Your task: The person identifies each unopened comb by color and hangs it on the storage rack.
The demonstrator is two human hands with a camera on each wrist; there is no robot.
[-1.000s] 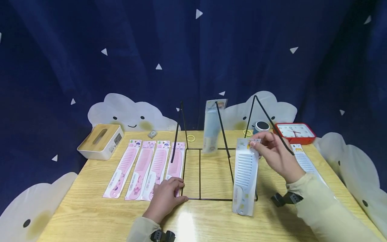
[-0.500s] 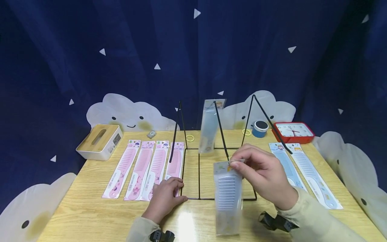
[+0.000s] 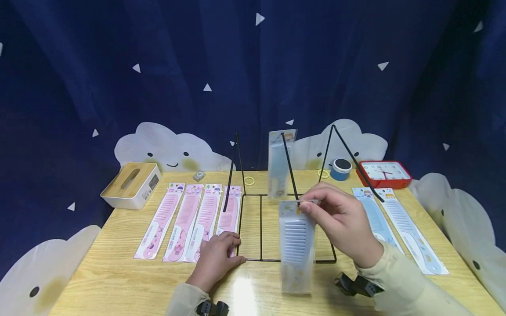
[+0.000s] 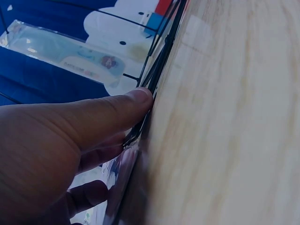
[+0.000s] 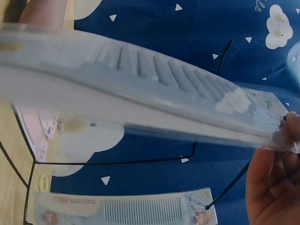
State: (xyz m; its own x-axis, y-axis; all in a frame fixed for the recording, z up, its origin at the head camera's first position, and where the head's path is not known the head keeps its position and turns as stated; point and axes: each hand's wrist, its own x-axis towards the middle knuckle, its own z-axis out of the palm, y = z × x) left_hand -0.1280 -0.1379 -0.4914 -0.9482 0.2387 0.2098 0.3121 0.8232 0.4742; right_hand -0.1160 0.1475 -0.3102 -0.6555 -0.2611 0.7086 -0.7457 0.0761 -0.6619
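My right hand (image 3: 341, 221) pinches the top edge of a clear-packaged pale blue comb (image 3: 296, 245), which hangs down from the fingertips. The package top overlaps the front end of the middle prong of a black wire display rack (image 3: 261, 228); in the right wrist view the fingers (image 5: 265, 173) cover that spot. Farther back on the same prong hangs another packaged blue comb (image 3: 278, 164). My left hand (image 3: 216, 259) holds the front left corner of the rack's base, thumb (image 4: 138, 96) on the front wire and fingers curled by the side wire.
Several packaged pink combs (image 3: 183, 224) lie in a row left of the rack, the nearest partly under the left hand. Two blue combs (image 3: 413, 232) lie on the right. Behind are a tissue box (image 3: 132, 186), a small blue speaker (image 3: 341, 171) and a red clock (image 3: 383, 173).
My right hand has carried the comb left from the rack's right side to the middle prong, then raised it slightly. The rear comb has stopped swinging. The left hand has stayed put.
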